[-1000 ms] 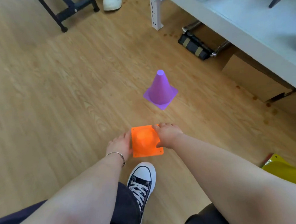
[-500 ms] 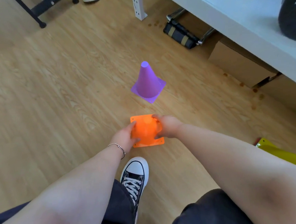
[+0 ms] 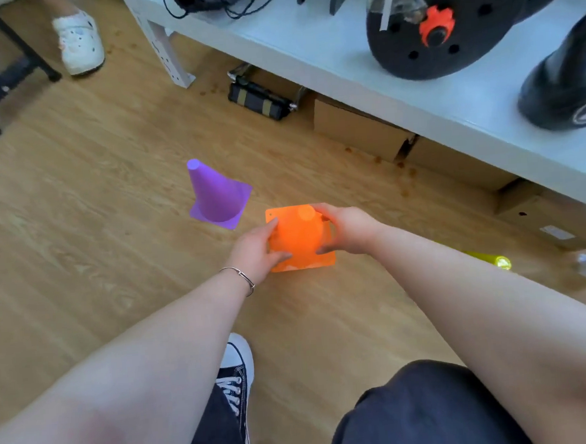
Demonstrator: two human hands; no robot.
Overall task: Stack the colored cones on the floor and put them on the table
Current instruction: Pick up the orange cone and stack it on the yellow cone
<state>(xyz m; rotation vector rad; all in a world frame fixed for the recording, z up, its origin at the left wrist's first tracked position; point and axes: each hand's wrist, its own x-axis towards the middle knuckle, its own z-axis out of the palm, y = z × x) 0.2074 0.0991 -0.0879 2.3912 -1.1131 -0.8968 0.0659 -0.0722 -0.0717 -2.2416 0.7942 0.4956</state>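
**Both hands grip the orange cone beside the purple one**

Head view: the left hand [image 3: 257, 246] and the right hand [image 3: 348, 230] hold the orange plastic cone with a square base [image 3: 299, 237] from its two sides, with fingers curled around its body. I cannot tell if its base touches the wooden floor [image 3: 78, 207]. The purple plastic cone [image 3: 214, 195] stands upright on the floor just beside, to the left and a little farther away. The white table [image 3: 308, 46] is at the upper right and carries black equipment. A yellow object [image 3: 489, 260] lies on the floor under the right forearm.
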